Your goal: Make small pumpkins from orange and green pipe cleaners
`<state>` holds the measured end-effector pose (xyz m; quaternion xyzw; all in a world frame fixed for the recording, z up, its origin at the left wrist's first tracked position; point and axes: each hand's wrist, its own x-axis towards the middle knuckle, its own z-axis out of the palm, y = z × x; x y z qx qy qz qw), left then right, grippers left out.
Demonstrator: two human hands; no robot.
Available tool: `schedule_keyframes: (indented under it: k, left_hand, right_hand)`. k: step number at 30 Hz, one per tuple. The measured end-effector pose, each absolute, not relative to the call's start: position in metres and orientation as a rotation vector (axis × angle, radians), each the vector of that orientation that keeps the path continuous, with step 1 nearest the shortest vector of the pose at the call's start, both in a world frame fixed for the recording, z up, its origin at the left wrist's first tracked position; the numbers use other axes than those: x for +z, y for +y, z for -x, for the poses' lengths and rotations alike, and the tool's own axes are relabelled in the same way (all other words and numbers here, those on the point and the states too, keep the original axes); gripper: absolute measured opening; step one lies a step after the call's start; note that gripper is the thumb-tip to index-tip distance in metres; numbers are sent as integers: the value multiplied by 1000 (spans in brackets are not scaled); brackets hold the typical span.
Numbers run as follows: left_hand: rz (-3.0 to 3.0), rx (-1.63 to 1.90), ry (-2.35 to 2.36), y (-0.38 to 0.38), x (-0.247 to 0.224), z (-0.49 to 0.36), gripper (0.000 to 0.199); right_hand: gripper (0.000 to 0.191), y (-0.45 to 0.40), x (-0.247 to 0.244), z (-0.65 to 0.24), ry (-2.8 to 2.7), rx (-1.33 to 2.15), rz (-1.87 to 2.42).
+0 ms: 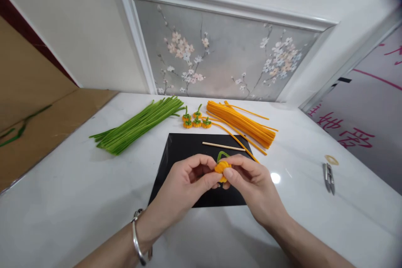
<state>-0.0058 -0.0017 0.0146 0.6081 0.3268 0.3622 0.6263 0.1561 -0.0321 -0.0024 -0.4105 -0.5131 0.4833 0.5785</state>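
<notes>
Between both hands, above a black mat [163, 167], is a small orange pipe-cleaner pumpkin [222, 168] with a bent green pipe cleaner [221, 154] rising from its far side. My left hand [191, 178] pinches its left side between thumb and fingers. On the right side, my right hand [251, 182] presses it with the thumb in front and the fingers behind. The fingertips partly cover it. Just beyond the hands, a thin wooden stick [223, 146] lies on the mat.
Several finished orange pumpkins with green tops [197, 122] sit behind the mat. To their left is a bundle of green pipe cleaners [141, 125]; to their right, a bundle of orange pipe cleaners [241, 123]. Thread snips [328, 178] and a tan ring [331, 160] lie far right.
</notes>
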Motion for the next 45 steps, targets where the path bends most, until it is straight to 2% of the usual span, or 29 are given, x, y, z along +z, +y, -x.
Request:
schedule_keyframes:
  k: [4, 11, 18, 27, 30, 34, 39, 45]
  left_hand:
    - [-1447, 811, 739, -1, 16, 8, 8]
    - [-1558, 956, 806, -6, 9, 7, 10]
    - [-1413, 949, 792, -3, 5, 3, 8]
    - [-1427, 1018, 795, -13, 7, 1, 10]
    - [-1433, 1001, 823, -11, 6, 2, 9]
    - [-1360, 1000, 817, -6, 3, 3, 18]
    - [-1311, 948, 782, -2, 3, 1, 11]
    - [-1430, 990, 889, -8, 2, 0, 8]
  right_hand:
    - [10, -33, -4, -155, -1228, 1087, 977]
    - [17, -35, -1, -154, -1151, 1315, 963]
    - [9, -37, -3, -154, -1352, 1001, 1004]
    - [15, -35, 4, -152, -1162, 1222, 980]
    - [17, -34, 4, -152, -1133, 1186, 993]
    - [16, -32, 0, -153, -1134, 1141, 999]
    - [20, -31, -5, -156, -1241, 1103, 1009]
    - [16, -32, -2, -157, -1293, 1016, 1112]
